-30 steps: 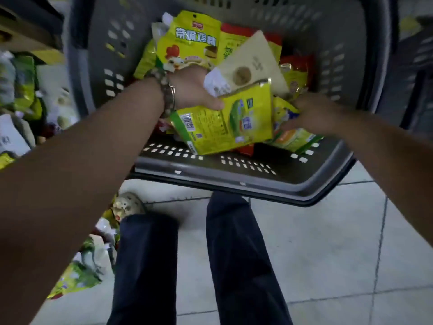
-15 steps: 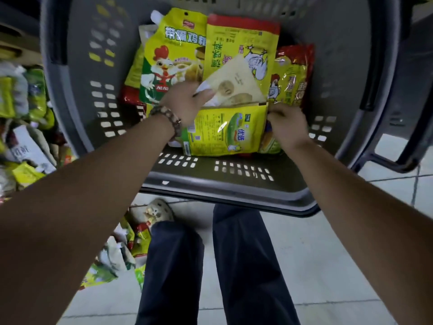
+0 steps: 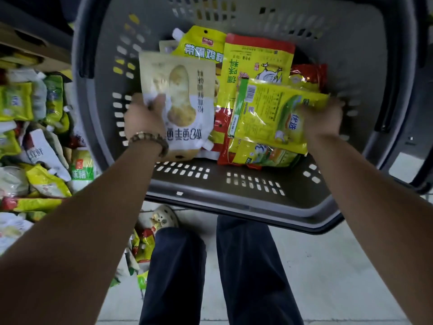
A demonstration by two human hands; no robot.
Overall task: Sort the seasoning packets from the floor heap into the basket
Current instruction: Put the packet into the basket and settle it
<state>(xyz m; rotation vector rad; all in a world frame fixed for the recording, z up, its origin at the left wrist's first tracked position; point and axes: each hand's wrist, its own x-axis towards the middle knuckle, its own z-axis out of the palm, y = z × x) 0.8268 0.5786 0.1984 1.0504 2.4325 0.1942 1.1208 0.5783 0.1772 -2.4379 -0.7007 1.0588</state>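
The left hand, a beaded bracelet at its wrist, grips a cream spouted pouch by its edge. The right hand grips a yellow-green seasoning packet, and both are held inside the grey slotted basket. Under and behind them the basket holds a yellow spouted pouch, a red-topped yellow packet with a chicken drawing and red packets, while the floor heap lies left of the basket.

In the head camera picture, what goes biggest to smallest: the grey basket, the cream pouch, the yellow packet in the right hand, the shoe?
1. The grey basket, by far.
2. The cream pouch and the yellow packet in the right hand look about alike; I won't rank them.
3. The shoe, smallest, partly hidden.
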